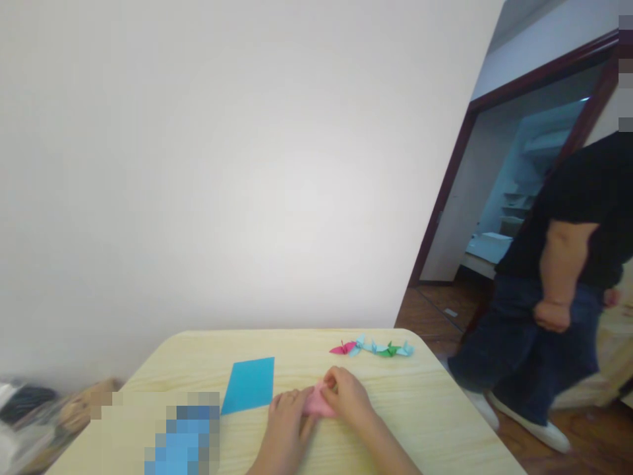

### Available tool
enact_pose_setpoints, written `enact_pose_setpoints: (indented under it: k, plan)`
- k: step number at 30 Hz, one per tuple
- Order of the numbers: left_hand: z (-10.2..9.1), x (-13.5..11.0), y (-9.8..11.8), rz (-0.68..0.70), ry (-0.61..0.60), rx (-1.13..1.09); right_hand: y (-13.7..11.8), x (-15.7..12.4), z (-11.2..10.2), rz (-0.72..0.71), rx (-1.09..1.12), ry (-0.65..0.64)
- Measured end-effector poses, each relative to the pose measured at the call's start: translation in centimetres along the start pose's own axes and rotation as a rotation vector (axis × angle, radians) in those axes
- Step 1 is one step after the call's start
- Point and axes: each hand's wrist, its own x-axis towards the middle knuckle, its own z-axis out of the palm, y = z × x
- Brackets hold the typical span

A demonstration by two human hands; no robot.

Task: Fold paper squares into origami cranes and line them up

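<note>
A pink paper (316,402) is pinched low in the frame, just right of centre, on the pale wooden table (435,409). The fingers of the left hand (289,419) are curled together onto its left edge, while the right hand (349,394) is closed over its upper right corner, fingertips pressed down. A blue sheet (248,384) is seen just left of the hands, untouched. A row of small folded cranes (373,347) is lined up above, toward the table's far edge. At the right edge, a person in a black shirt (588,198) is standing.
</note>
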Motion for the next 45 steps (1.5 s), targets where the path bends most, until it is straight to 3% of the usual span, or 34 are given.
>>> enact_pose_setpoints:
  k: [11,15,18,27,34,38,41,45]
  plan:
    - [-0.8,0.2,1.0,-0.103,-0.029,0.092,-0.6,-0.6,-0.3,0.004,-0.03,-0.004]
    - [-0.5,0.2,0.6,-0.123,-0.027,0.089,-0.5,-0.7,0.0,-0.005,0.031,0.029]
    - [-0.3,0.3,0.2,-0.109,-0.037,0.079,-0.2,-0.8,0.1,0.033,0.099,-0.015]
    - [-0.1,0.2,-0.5,-0.086,-0.039,0.048,-0.7,-1.5,-0.4,-0.038,0.032,-0.002]
    - [-0.2,1.0,-1.5,-0.112,0.039,-0.233,-0.7,-1.1,-0.4,-0.072,0.337,-0.027]
    - [-1.0,1.2,-0.9,-0.146,-0.021,-0.44,-0.8,-0.9,-0.7,-0.092,0.476,0.02]
    - [-1.3,1.3,-0.5,-0.128,-0.021,-0.52,-0.8,-0.8,-0.6,-0.073,0.613,0.029]
    - [-1.4,1.4,-0.6,-0.151,0.047,-0.542,-0.8,-0.8,-0.4,-0.064,0.845,-0.049]
